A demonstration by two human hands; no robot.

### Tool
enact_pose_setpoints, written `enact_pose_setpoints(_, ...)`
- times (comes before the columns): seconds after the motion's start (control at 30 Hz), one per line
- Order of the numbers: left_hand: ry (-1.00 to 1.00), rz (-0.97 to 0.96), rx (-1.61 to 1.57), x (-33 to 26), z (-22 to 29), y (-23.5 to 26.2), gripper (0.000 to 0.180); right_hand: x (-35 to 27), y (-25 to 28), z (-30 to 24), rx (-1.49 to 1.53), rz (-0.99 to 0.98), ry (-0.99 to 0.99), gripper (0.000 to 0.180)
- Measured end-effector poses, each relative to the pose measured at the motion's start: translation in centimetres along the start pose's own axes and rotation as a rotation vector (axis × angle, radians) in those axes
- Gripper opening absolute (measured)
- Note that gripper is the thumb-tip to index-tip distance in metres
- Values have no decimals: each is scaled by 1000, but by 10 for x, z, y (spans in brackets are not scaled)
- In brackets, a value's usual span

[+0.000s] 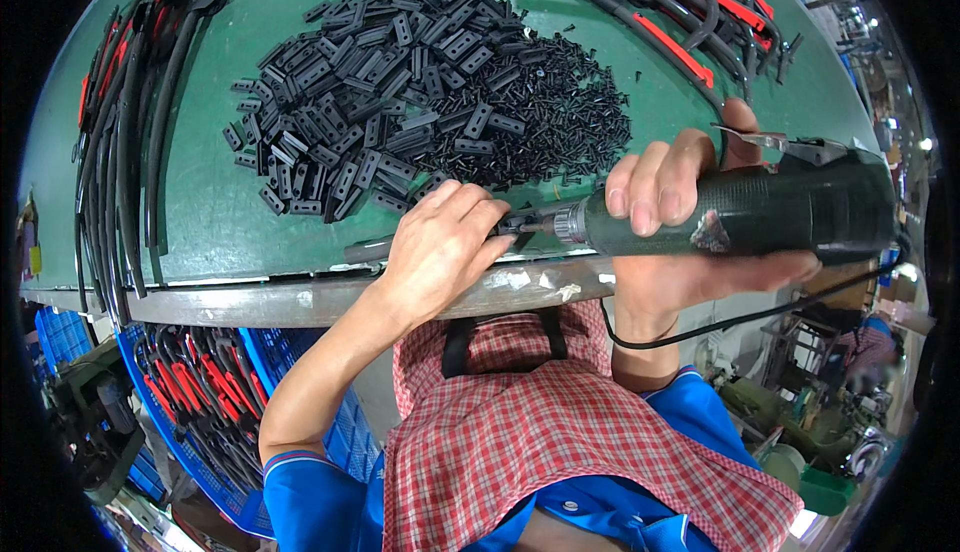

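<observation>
My right hand (665, 202) is wrapped round a dark green electric screwdriver (840, 207), which lies nearly level with its tip toward the left. A thin black cord (700, 332) curves from its back end down past my wrist. The bit of the screwdriver meets a small dark part by the fingertips of my left hand (445, 242). Those fingers are closed on a black tube (368, 250) near the table's front edge; its end sticks out to the left of the hand. My fingers hide most of the tube and the exact contact point.
On the green table (215, 167) lies a heap of black two-hole plates (350, 82), beside a pile of small black screws (560, 102). Black tubes with red parts (130, 122) lie at the left, more frames (690, 32) at the far right. A blue crate (190, 442) holds others below.
</observation>
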State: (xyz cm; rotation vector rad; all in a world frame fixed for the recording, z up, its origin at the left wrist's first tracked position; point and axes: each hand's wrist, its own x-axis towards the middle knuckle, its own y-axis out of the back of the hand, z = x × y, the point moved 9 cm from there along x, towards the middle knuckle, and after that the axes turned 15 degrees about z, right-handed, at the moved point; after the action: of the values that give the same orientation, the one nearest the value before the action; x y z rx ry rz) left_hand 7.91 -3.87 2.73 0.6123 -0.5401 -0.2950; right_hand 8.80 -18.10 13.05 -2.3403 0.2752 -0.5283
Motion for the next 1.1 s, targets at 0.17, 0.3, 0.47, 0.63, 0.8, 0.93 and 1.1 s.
enact_pose_setpoints(0.17, -28, 112, -67, -1, 1, 6, 26, -8, -23, 18, -101, -111, -55, 104)
enact_pose_setpoints(0.3, -27, 139, -101, -5, -4, 4, 28, -10, -60, 34, -312, -441, -244, 70)
enact_pose_setpoints(0.47, -14, 139, -113, -6, -5, 3, 29, -1, -43, 44, -103, -329, -315, 77)
enact_pose_setpoints(0.63, -20, 119, -76, -4, -5, 2, 29, 13, 21, 18, 301, 0, -253, 81)
enact_pose_setpoints(0.8, 3, 11, -22, 2, 6, 2, 38, -10, 62, -27, 198, 165, -158, 80)
enact_pose_setpoints(0.93, -171, -76, 28, 4, 22, -3, 43, -34, 101, -40, 236, 326, -196, 86)
enact_pose_setpoints(1.1, -77, 52, -26, 6, 31, 30, 39, -56, 154, -86, 187, 497, -68, 82)
